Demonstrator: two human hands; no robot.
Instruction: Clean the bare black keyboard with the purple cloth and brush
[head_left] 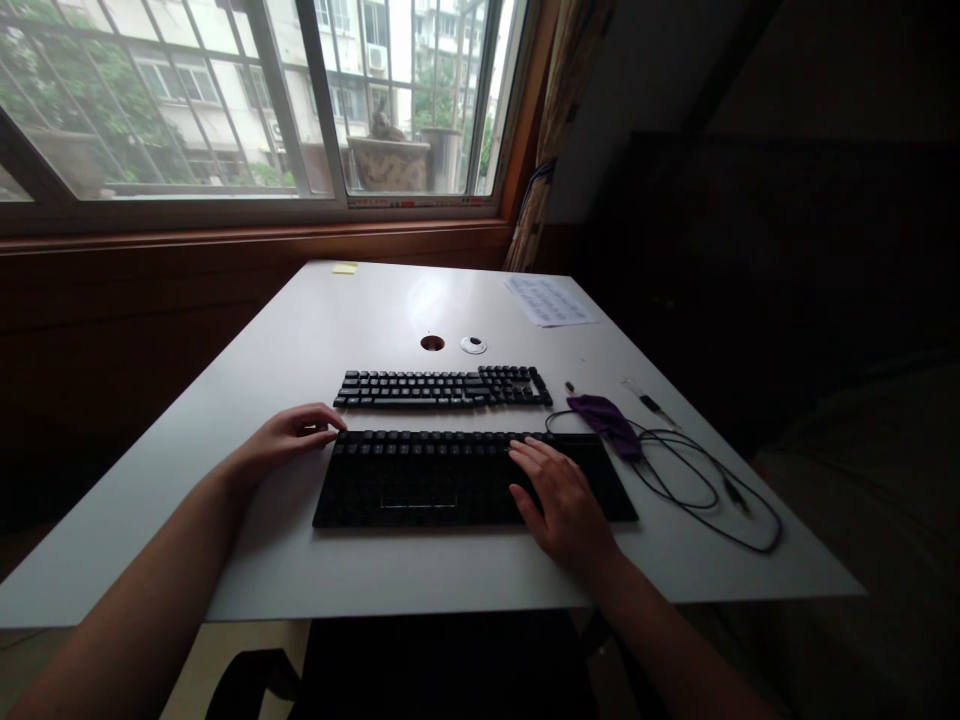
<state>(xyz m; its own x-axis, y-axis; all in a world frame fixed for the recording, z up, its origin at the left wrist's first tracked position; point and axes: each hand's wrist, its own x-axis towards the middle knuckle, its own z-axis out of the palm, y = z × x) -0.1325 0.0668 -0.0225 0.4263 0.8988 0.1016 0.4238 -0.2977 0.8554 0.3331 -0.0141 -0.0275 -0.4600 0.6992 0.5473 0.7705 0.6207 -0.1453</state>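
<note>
Bare forearms [176, 560] come in from both lower corners, over the near edge of the white desk [360, 585]. Between my hands: one black keyboard [420, 480], flat on the desk, long side toward me. Far part carries two rows of black keycaps [427, 450] with pale legends; rest of the face reads as dark, flat and slightly glossy (too dim to make out the switches), with a thin bright rectangular outline low and left of centre.

Left hand [304, 428] is at the far-left corner, thumb and index tips close together there; can't tell if they grip anything. Right hand [559, 495] is loose, palm down, fingers spread over the right part, tips at the keycap rows, grasping nothing.

Just behind: a block of black keys [409, 388] in keyboard order, ragged near edge, gap toward the right. Purple cloth [604, 420] sits by the far-right corner, looped black cable [765, 551] beside it.
</note>
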